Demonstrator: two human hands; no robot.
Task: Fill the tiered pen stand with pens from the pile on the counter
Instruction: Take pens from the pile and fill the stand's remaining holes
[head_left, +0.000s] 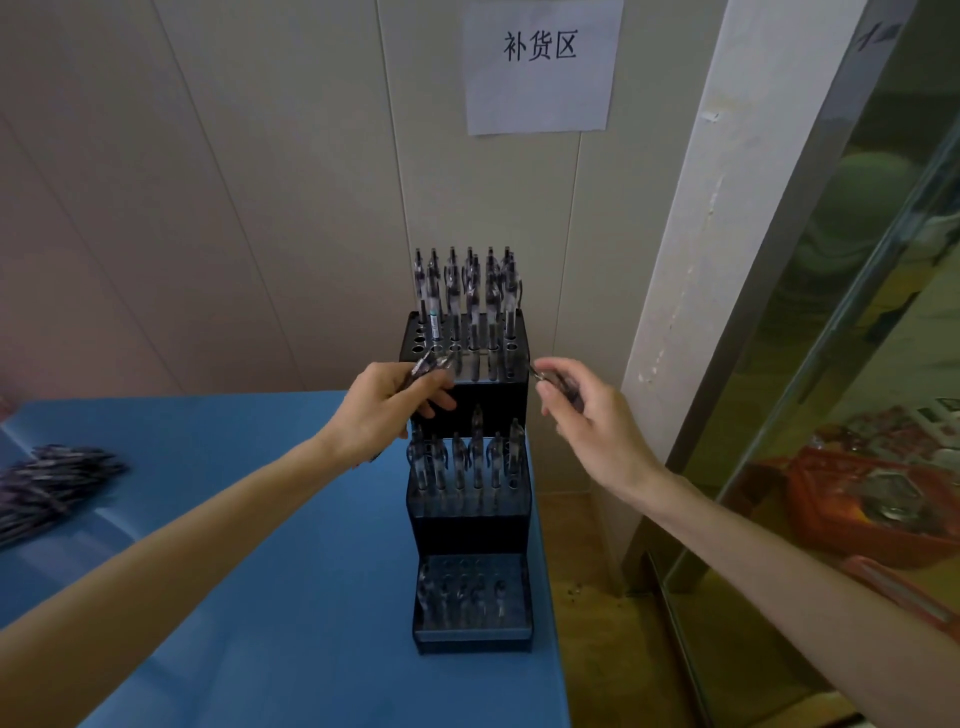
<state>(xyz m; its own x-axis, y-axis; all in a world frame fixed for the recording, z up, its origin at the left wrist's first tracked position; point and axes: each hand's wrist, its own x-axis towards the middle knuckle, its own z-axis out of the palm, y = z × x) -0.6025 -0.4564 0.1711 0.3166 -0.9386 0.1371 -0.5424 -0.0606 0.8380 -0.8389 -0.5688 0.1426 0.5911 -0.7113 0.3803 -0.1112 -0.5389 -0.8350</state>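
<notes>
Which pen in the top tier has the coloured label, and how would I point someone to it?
Start at the black stand on the blue counter by the wall, and look at its top tier. In the second column from the left stands the labelled pen. Its barrel carries a teal-and-white label; the neighbours are plain clear and black.

Left hand (387, 410) grips pens (428, 366), right hand (582, 410) pinches one pen (550, 376); tiered pen stand (470, 530) between them, top tier part-filled.

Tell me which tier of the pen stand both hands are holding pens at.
The top tier, the one against the wall. The left hand and right hand hold pens at its front edge, above the middle tier and bottom tier.
</notes>
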